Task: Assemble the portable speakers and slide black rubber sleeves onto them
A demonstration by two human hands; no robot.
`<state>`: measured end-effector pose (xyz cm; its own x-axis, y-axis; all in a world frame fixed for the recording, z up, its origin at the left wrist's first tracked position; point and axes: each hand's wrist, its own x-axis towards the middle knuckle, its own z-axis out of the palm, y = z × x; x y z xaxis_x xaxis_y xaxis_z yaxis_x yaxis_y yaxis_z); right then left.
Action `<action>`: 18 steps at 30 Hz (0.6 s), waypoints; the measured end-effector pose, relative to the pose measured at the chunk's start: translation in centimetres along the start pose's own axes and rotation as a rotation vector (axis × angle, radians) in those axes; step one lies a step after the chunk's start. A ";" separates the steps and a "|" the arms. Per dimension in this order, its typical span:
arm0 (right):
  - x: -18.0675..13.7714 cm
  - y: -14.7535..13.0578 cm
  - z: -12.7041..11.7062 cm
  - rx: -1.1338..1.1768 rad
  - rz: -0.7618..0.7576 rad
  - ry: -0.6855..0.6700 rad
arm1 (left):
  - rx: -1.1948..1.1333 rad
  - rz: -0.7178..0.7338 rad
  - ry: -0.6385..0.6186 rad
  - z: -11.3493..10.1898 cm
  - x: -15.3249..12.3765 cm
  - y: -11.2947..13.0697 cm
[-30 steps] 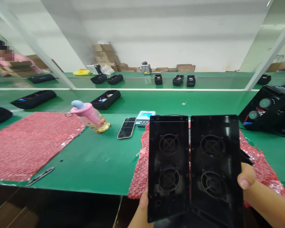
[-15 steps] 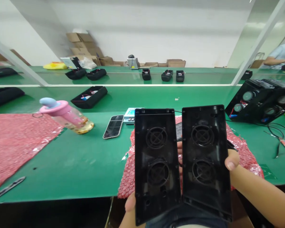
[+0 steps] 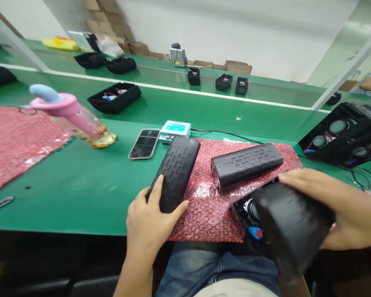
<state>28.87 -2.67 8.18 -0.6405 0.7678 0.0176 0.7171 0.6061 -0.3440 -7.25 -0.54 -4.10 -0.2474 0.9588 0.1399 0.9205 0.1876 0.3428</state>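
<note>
The left hand (image 3: 151, 220) in the lower centre of the frame was closed round the near end of a black grille cover (image 3: 177, 171), thumb on its right edge and fingers curled over its left edge. That cover was a long, round-cornered plastic slab embossed with rows of short oval slots. It lay partly on the green table (image 3: 80, 194) and partly on the left edge of a red bubble wrap sheet (image 3: 210, 206).

At the lower right, the right hand (image 3: 330, 208) clasped an open housing (image 3: 286, 225), with fingers stretched flat along its top and the palm under its right end. The housing was a smooth, matt black box, tilted off the sheet's near right corner. Its open left end showed a round driver and a blue and red part.

A closed speaker (image 3: 246, 164) with the same slotted face lay across the middle of the sheet, apart from both hands. Above the cover, a glossy black phone (image 3: 144, 143) lay beside a small white meter (image 3: 175, 130) with a blue screen. A clear bottle (image 3: 72, 119) with a pink cap stood tilted in the upper left.
</note>
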 end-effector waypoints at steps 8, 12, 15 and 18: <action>2.4 1.7 4.0 -0.313 -0.103 -0.208 | 0.181 -0.024 -0.083 1.2 -0.3 1.8; 3.1 2.2 3.7 -0.313 -0.116 -0.236 | 0.241 0.006 -0.135 1.1 0.0 1.6; 3.4 2.5 3.7 -0.305 -0.110 -0.264 | 0.253 0.006 -0.163 1.1 0.0 1.6; 3.2 2.8 4.1 -0.327 -0.094 -0.270 | 0.263 0.038 -0.106 1.2 -0.3 1.7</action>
<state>27.64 0.63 3.39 -0.7251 0.6504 -0.2264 0.6735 0.7383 -0.0359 -5.22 -0.31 -4.62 -0.1908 0.9806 0.0456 0.9788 0.1865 0.0848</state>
